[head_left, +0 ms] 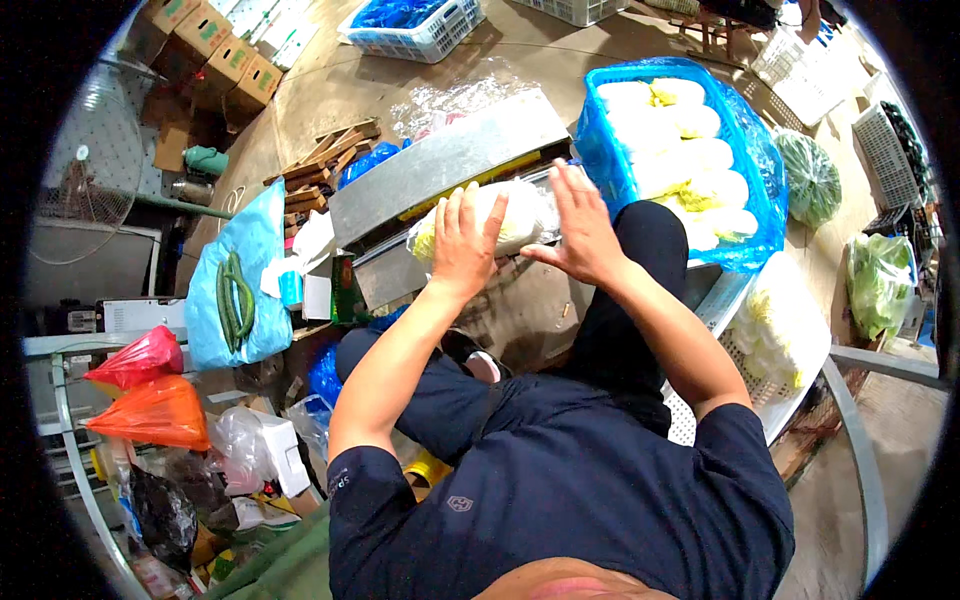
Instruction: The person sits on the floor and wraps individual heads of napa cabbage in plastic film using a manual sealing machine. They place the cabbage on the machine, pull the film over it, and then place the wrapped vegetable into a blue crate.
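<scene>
Napa cabbage, film-wrapped, lay on the wrapping machine, pinned for sealing. Left hand pressed flat, fingers spread open; right hand open, smoothing film. Blue-lined crate of unwrapped cabbages stood just beside, within reach.

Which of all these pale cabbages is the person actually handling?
The cabbage on the metal wrapping machine, under both hands; the rest lie untouched in the blue crate and white basket.
</scene>
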`<state>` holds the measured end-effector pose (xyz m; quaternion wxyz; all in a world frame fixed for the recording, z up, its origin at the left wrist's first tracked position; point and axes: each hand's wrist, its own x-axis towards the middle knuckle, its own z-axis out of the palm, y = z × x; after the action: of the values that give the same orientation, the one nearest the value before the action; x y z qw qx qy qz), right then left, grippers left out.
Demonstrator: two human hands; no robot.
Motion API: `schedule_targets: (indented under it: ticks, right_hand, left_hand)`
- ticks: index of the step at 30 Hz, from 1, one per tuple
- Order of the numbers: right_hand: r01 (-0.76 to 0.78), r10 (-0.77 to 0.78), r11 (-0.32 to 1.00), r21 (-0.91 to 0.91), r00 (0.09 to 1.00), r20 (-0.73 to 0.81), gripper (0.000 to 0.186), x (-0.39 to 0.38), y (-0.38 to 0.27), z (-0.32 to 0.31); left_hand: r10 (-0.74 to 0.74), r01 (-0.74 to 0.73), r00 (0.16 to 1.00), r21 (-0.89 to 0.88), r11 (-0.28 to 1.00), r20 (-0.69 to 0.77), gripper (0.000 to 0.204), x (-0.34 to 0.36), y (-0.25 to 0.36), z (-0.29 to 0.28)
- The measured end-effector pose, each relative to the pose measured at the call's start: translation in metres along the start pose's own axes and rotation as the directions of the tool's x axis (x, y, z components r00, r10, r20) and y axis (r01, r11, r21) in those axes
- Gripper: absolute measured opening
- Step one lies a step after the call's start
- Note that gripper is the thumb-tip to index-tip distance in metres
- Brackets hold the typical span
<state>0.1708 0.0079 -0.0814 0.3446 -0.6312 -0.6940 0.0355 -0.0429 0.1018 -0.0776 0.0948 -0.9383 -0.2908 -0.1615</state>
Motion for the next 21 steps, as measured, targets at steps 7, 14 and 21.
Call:
schedule_targets:
  ticks: [7,14,21]
  right_hand:
    - [-0.132,0.132,0.991,0.010,0.991,0.024,0.083,-0.011,0.015,-0.005]
    - [0.084,-0.079,0.964,0.250,0.996,-0.029,0.091,-0.017,0.015,-0.033]
    - [0.181,-0.059,0.824,0.537,0.970,-0.236,0.024,0.014,-0.026,-0.038]
  left_hand:
    - [0.011,-0.011,1.000,-0.047,0.999,-0.002,0.107,0.004,-0.006,-0.004]
    - [-0.056,0.052,0.998,-0.242,0.969,-0.008,0.111,0.004,-0.004,-0.049]
    - [-0.255,0.468,0.881,-0.656,0.593,0.398,0.121,-0.007,-0.012,-0.115]
